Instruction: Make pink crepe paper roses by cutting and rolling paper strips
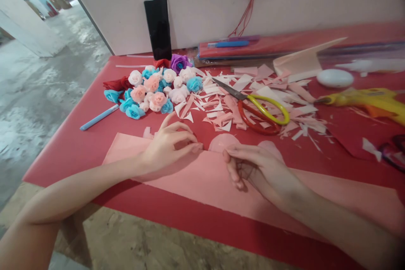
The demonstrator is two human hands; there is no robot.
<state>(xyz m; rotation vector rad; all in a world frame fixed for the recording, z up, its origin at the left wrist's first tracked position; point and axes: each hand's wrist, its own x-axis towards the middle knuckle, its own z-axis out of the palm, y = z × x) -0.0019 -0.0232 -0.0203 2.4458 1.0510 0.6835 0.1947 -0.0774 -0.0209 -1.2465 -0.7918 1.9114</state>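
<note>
A long pink paper strip [202, 181] lies across the red table [69, 147], with rounded petal shapes cut along its far edge. My left hand [169, 143] rests on the strip's top edge, fingers curled and pinching the paper. My right hand [253, 166] lies beside it, fingertips pinched on the same edge near a rounded petal [223, 139]. The two hands sit a little apart, facing each other.
A pile of paper roses [155, 88] in pink, white, blue, red and purple sits at the back left. Paper scraps [221, 109], yellow-and-red scissors [256, 107], a blue pen [99, 117], a yellow glue gun [370, 101], a white oval object [334, 78] and a propped phone [158, 28] lie beyond.
</note>
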